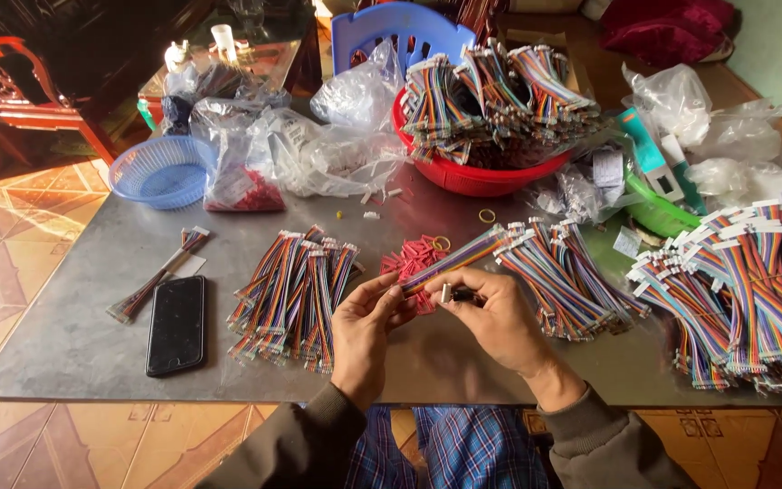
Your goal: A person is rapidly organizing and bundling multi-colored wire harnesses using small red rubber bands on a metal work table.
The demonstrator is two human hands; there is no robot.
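Checked trousers and both my grey sleeves are filling the bottom of the view, just past the near edge of the grey table (74, 353). I am pinching the end of a rainbow ribbon cable (452, 259) between thumb and fingertips of my left hand (366, 324), fingers curled close. My right hand (498, 315) is closing around a small white connector (446, 292) just beside that cable end. Behind my hands a pile of red connectors (414, 259) is lying. Left of them a heap of finished cables (293, 294) is sitting, and a black phone (176, 324) is resting near the front edge. Bare tabletop is staying open between phone and heap. Right of me, more cable bundles (742, 290) are crowding the right edge. A red basin (472, 176) is standing farther back.
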